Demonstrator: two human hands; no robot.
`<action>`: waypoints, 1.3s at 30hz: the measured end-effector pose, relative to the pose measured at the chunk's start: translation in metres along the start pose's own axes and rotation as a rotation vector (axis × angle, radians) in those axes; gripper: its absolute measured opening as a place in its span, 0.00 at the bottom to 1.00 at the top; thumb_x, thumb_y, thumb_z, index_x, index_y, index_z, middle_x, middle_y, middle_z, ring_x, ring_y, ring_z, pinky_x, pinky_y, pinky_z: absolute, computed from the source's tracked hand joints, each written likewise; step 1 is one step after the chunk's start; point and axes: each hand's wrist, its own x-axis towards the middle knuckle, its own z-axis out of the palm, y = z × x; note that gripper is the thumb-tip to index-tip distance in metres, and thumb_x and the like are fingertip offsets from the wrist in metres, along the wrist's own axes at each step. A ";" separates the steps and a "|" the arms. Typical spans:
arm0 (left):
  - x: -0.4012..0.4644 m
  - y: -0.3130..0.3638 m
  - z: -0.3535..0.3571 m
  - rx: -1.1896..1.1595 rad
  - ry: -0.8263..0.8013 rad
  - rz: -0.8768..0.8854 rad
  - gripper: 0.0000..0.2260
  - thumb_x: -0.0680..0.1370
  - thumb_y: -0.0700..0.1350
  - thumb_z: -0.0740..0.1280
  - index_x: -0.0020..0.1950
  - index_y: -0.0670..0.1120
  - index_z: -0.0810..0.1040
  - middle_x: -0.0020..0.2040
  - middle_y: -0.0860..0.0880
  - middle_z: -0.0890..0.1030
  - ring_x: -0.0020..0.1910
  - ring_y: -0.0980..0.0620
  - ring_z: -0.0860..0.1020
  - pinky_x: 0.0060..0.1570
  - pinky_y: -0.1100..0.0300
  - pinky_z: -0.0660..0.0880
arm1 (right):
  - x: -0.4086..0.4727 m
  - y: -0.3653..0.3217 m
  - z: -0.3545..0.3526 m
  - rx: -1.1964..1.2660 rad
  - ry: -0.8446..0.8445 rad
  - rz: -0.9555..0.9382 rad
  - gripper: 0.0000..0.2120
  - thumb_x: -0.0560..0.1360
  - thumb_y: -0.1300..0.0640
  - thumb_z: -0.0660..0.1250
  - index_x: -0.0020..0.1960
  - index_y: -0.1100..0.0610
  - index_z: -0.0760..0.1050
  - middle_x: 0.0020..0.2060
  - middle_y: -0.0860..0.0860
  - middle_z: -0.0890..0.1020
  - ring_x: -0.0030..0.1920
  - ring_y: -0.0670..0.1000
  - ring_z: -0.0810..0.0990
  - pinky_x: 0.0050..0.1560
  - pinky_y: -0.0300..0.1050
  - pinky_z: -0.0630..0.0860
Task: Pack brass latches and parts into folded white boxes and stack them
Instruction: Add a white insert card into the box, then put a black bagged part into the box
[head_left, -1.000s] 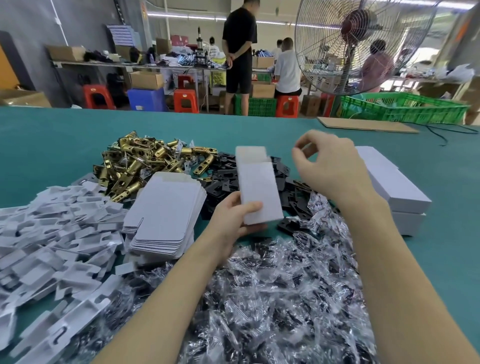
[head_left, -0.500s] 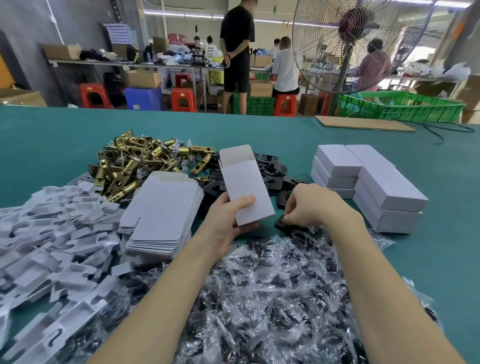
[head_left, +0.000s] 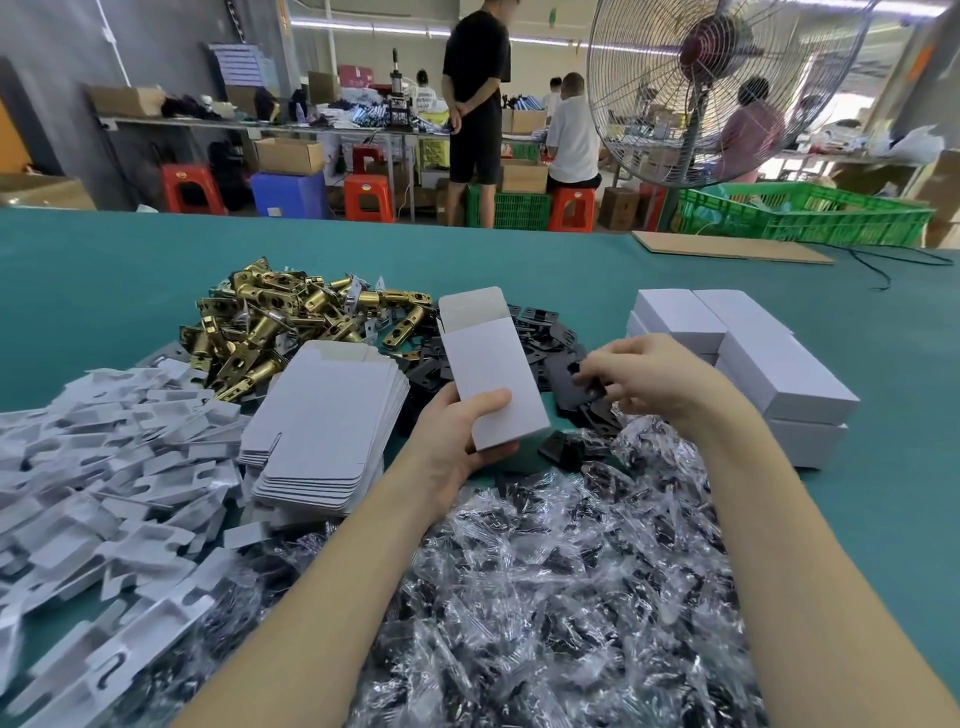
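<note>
My left hand (head_left: 457, 441) grips a folded white box (head_left: 493, 374) by its near end, top flap open and pointing away. My right hand (head_left: 649, 379) pinches a flat black plate (head_left: 574, 387) just right of the box, above the heap of black plates (head_left: 540, 338). A pile of brass latches (head_left: 275, 327) lies behind to the left. A stack of flat white box blanks (head_left: 327, 426) sits left of my left hand. Closed white boxes (head_left: 748, 353) are stacked at the right.
White card inserts (head_left: 93, 467) cover the left of the green table (head_left: 104, 270). Clear bags of small black parts (head_left: 545, 597) fill the near middle. A cardboard sheet (head_left: 727, 247), green crate (head_left: 810, 215) and standing fan (head_left: 711, 88) are at the far edge; people work behind.
My right hand came down from beside the box to the black plates and lifted one, now holding it next to the box. The left hand has kept the box upright.
</note>
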 end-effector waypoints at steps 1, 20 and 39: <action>0.000 0.000 0.000 0.005 -0.002 0.000 0.15 0.78 0.40 0.71 0.64 0.48 0.76 0.61 0.45 0.82 0.60 0.43 0.81 0.44 0.54 0.82 | -0.001 0.001 -0.004 0.152 -0.024 0.008 0.03 0.74 0.60 0.73 0.45 0.61 0.82 0.35 0.53 0.81 0.30 0.47 0.75 0.31 0.36 0.74; 0.001 -0.006 0.002 0.202 -0.096 0.056 0.19 0.76 0.38 0.73 0.66 0.47 0.76 0.60 0.47 0.83 0.57 0.46 0.83 0.49 0.51 0.83 | -0.020 -0.021 -0.011 0.519 -0.103 -0.220 0.04 0.81 0.62 0.67 0.54 0.61 0.80 0.44 0.57 0.80 0.43 0.57 0.87 0.42 0.46 0.85; -0.003 -0.007 -0.002 0.386 -0.253 0.127 0.20 0.72 0.38 0.78 0.63 0.48 0.80 0.55 0.48 0.86 0.56 0.48 0.83 0.55 0.54 0.80 | -0.030 -0.041 -0.015 -0.334 0.048 -0.622 0.05 0.76 0.55 0.75 0.51 0.47 0.85 0.39 0.44 0.87 0.40 0.43 0.85 0.43 0.37 0.78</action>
